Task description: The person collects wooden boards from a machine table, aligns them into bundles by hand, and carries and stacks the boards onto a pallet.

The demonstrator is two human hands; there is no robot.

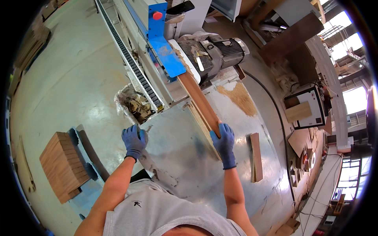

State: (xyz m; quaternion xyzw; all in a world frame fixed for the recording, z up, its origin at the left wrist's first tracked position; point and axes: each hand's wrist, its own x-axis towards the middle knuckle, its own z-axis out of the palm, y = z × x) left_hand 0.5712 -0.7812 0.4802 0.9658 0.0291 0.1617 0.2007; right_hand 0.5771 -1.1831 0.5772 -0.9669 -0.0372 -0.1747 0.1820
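Observation:
My right hand (pixel 224 144), in a blue work glove, is closed on the near end of a long reddish-brown wooden board (pixel 199 97). The board's far end runs under the blue metal guard (pixel 169 57) of a machine. Alongside the board lies a pale wooden strip (pixel 205 133) on the metal table (pixel 177 157). My left hand (pixel 134 142), gloved in blue too, is by the table's left corner. Its thumb stands apart from its loosely curled fingers, and nothing shows in it. Whether it touches the table edge I cannot tell.
A short brown board (pixel 256 157) and a patch of sawdust (pixel 238 98) lie on the table's right part. Left of me, stacked brown boards (pixel 65 163) rest on a blue support. A scrap-filled bag (pixel 136 104) stands below the roller conveyor (pixel 132 59). A motor (pixel 224 51) sits behind.

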